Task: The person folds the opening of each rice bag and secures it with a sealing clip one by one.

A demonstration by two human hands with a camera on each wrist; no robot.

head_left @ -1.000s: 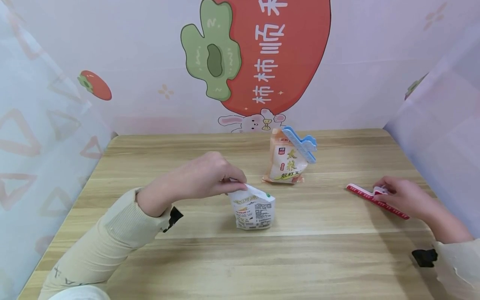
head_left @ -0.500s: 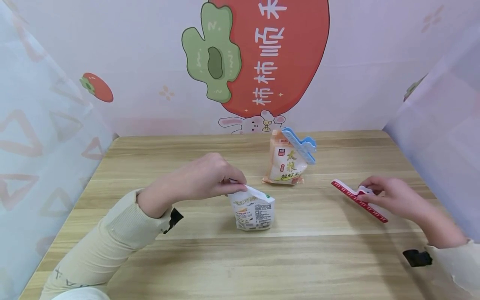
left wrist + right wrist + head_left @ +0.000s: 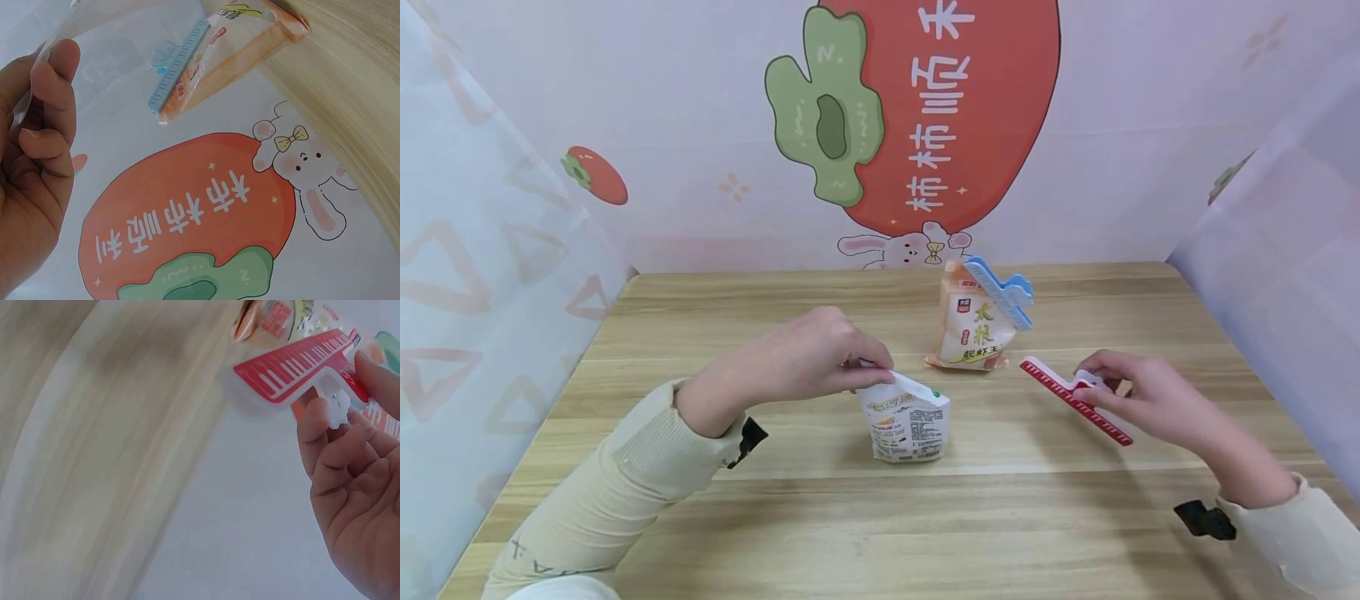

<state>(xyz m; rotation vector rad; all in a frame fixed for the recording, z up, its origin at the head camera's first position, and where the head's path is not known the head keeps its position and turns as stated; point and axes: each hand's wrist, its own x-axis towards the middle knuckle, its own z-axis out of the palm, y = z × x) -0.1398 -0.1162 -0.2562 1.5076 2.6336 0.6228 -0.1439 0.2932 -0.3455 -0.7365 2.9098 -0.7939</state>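
My left hand (image 3: 820, 354) pinches the folded top corner of a small white printed food bag (image 3: 910, 425), which stands on the wooden table. In the left wrist view the left hand's fingers (image 3: 53, 106) curl at the bag's pale edge. To the right, my right hand (image 3: 1138, 400) grips a red and white bag clip (image 3: 1075, 400) by its handle, above the table. The right wrist view shows thumb and fingers of the right hand (image 3: 356, 456) on the handle of the clip (image 3: 294, 365), its toothed red bar pointing away from the palm.
Behind the white bag stands an orange and white food packet (image 3: 973, 329) with a light blue bag clip (image 3: 1000, 292) across its top corner. The wooden table (image 3: 880, 533) ends at a printed backdrop (image 3: 700, 167), with pale sheets on both sides.
My right hand has carried the red bag clip leftward, nearer the white bag. The left hand and its bag have stayed in place.
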